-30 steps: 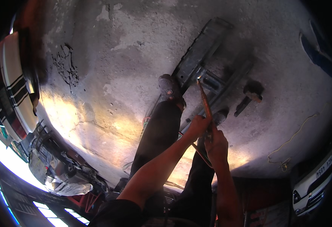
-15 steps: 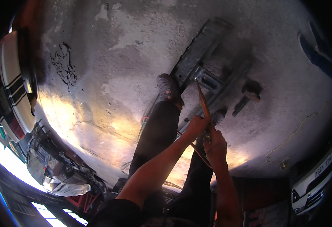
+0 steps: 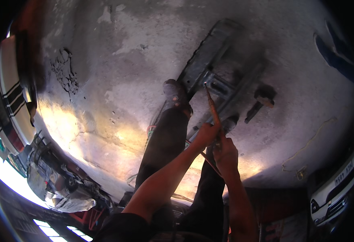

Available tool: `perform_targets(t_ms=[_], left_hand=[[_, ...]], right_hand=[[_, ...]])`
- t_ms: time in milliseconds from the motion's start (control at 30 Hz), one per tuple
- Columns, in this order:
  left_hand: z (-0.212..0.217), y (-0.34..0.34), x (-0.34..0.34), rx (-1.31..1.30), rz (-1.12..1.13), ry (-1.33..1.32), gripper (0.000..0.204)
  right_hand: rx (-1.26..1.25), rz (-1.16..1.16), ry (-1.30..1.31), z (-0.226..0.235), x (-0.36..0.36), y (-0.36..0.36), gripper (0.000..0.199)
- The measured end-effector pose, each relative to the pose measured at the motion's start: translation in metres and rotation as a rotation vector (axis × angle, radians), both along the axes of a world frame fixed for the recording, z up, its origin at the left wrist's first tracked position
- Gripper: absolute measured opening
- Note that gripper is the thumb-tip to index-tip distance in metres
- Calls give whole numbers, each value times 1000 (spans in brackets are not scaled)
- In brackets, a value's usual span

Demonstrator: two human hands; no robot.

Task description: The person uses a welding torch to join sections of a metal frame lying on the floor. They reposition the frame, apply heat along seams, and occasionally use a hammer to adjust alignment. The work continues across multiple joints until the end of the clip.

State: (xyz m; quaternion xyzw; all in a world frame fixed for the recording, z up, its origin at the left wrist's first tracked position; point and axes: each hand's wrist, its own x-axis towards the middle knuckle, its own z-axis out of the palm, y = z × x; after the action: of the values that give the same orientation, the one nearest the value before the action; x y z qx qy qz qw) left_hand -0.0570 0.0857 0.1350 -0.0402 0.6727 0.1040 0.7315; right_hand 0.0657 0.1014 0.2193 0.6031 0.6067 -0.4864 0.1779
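Note:
Both of my hands are closed on a long, thin gas torch (image 3: 212,105). My left hand (image 3: 207,134) wraps its shaft in front, and my right hand (image 3: 226,154) grips the rear end just behind. The torch's tip meets a small bright spot on the crosspiece (image 3: 219,85) of a dark metal frame (image 3: 205,56) lying on the floor. Smoke or shadow blurs the frame's far right side. My left shoe (image 3: 175,93) rests on or against the frame's near left edge, and my right shoe (image 3: 230,122) is beside the near right rail. A hose trails from beneath my hands.
A hammer-like tool (image 3: 258,105) lies right of the frame. Further right are a yellowish cord (image 3: 309,150) and a blue object (image 3: 335,56). Cars stand at the left (image 3: 13,94) and lower right (image 3: 336,193). Piled parts (image 3: 60,177) fill the lower left. Hoses (image 3: 150,131) run by my left leg.
The whole view has shifted slightly, so things appear a little further left. My hands still hold the torch with its tip at the same crosspiece.

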Motion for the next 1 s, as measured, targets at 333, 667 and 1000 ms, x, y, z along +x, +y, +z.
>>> perform_targets(t_ms=[333, 667, 1000], left_hand=[[-5, -7, -2, 36, 28, -42, 46], [4, 1, -3, 10, 24, -31, 49], [-5, -8, -1, 104, -32, -54, 36]], right_hand=[[23, -29, 43, -3, 1, -4, 63], [93, -3, 7, -10, 4, -11, 64], [62, 42, -1, -14, 11, -13, 63]])
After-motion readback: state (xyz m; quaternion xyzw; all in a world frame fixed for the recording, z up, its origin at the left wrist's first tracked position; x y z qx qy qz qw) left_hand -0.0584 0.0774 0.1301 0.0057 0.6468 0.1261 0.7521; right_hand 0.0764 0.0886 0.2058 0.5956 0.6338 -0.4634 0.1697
